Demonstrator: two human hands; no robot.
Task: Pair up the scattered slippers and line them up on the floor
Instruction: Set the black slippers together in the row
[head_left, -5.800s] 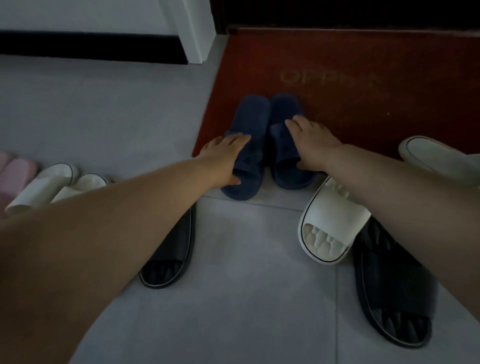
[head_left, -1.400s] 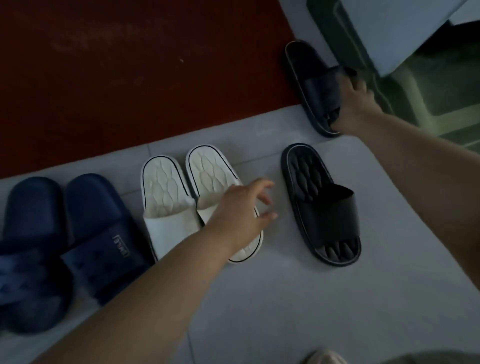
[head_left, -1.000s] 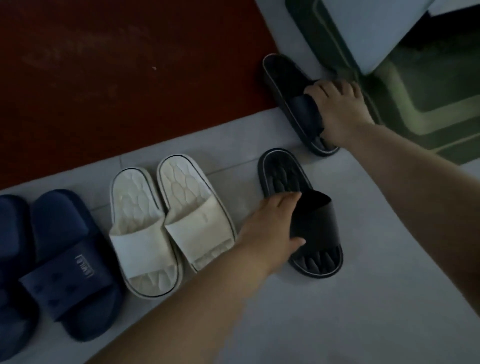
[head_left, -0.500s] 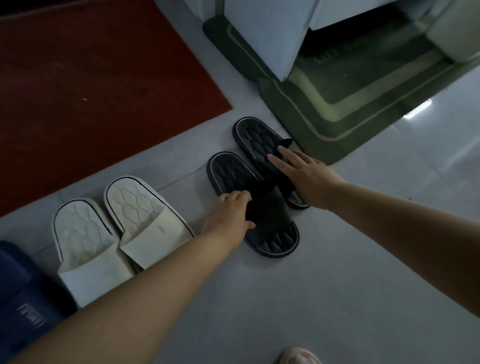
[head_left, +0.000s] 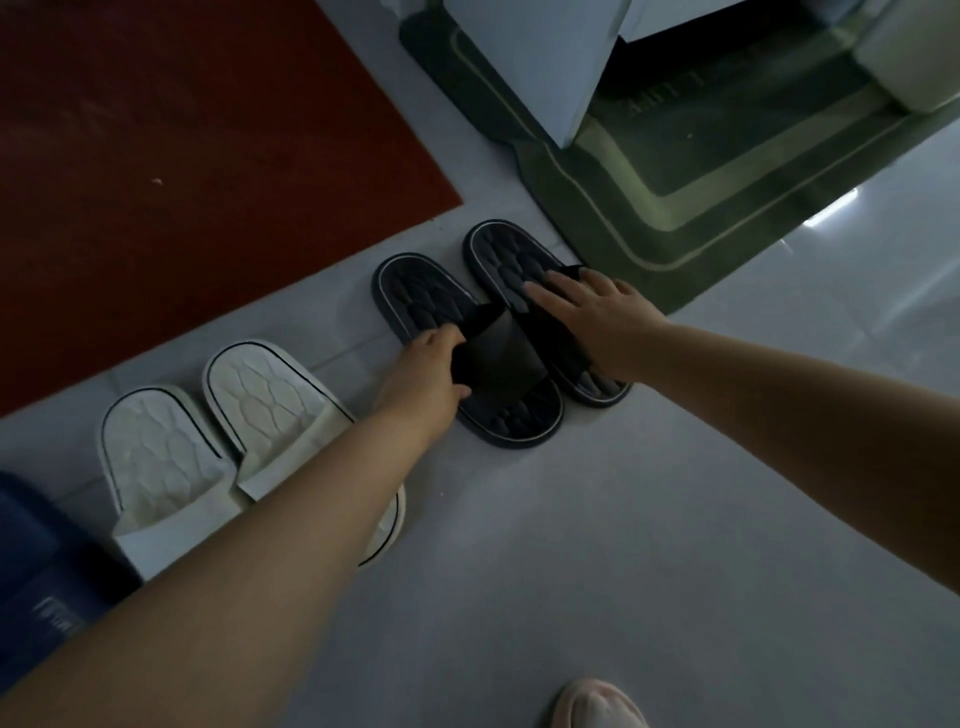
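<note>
Two black slippers lie side by side on the grey tile floor. My left hand (head_left: 428, 371) grips the strap edge of the left black slipper (head_left: 431, 296). My right hand (head_left: 592, 312) lies flat, fingers spread, on the strap of the right black slipper (head_left: 506, 252). To their left a pair of white slippers (head_left: 260, 395) lies together, my left forearm crossing the nearer one. A navy slipper (head_left: 36, 582) shows at the lower left edge.
A red doormat (head_left: 182, 130) covers the upper left. A dark green mat (head_left: 675, 197) lies upper right under a pale blue-white cabinet corner (head_left: 545, 62). A pink slipper toe (head_left: 597, 706) pokes in at the bottom edge. Bare grey tiles fill the lower right.
My right hand has brought the second black slipper off the red mat down beside the first. Both hands now rest on the pair's straps, which sit closer together.
</note>
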